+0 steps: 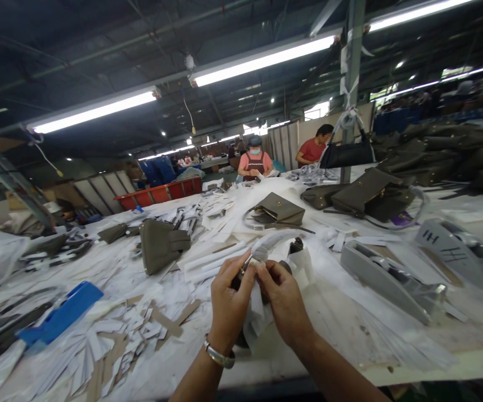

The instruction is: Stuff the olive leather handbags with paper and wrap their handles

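Note:
My left hand [230,293] and my right hand [283,301] meet over the table with fingers and thumbs pinched together. Between them is a dark strap-like piece partly covered in white wrapping paper [256,304]; a pale bit shows at the fingertips. Its exact kind is hidden by my fingers. Just beyond my right hand, a dark end [296,245] sticks up out of white wrapping. An olive handbag [161,245] stands to the left of my hands, and another olive handbag [281,209] sits farther ahead.
White paper strips [136,329] and brown card pieces are strewn at left, near a blue tape dispenser [63,315]. Two grey tape dispensers [386,279] stand at right. More olive bags [362,192] are piled behind them. Two people work across the table [417,340].

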`<state>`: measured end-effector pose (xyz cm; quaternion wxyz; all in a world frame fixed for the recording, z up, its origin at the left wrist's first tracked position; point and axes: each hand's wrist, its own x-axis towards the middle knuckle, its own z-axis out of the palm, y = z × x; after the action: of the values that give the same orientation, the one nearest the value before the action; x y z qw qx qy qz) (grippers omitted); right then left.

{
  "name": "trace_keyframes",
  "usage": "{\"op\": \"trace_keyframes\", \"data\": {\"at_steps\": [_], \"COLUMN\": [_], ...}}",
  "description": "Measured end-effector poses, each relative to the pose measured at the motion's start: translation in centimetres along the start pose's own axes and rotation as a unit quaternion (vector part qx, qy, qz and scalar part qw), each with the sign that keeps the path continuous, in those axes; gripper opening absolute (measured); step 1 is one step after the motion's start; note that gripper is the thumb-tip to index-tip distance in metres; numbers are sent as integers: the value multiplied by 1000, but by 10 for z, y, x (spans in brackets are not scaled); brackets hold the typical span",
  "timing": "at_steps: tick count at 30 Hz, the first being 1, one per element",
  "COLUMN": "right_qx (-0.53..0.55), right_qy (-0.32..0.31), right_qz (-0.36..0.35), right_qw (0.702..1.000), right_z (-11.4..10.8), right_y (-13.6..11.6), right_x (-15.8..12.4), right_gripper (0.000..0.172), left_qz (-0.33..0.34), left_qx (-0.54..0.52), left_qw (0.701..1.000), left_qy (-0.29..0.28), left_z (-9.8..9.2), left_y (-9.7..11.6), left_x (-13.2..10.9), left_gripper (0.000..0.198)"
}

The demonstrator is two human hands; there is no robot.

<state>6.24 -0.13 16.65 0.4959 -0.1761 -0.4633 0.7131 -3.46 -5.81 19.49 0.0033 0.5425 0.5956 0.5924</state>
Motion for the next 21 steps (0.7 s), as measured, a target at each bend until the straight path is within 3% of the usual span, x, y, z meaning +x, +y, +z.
{"op": "trace_keyframes", "data": {"at_steps": [3,9,17,21], "right_qx": [2,1,-12,-8], "right_qy": [-65,-74,18,35], "right_qz": [31,31,-12,-6], "right_qw": [997,997,1000,999], "right_z": [-12,-22,-5,-8], "right_y": [-8,-9,-3,3], "right_x": [2,5,-2,-4], "right_gripper": [32,30,32,34], "left_qz": [-14,-15,14,-3], "left_qx": [-18,-23,21,-17], "left_qw": [999,998,1000,998], "left_qy": [-23,-48,-10,-53], "left_z": [-5,-6,2,-1], "left_y": [0,4,3,4], "left_x": [2,0,-7,-2], "left_gripper": [29,27,30,26]}}
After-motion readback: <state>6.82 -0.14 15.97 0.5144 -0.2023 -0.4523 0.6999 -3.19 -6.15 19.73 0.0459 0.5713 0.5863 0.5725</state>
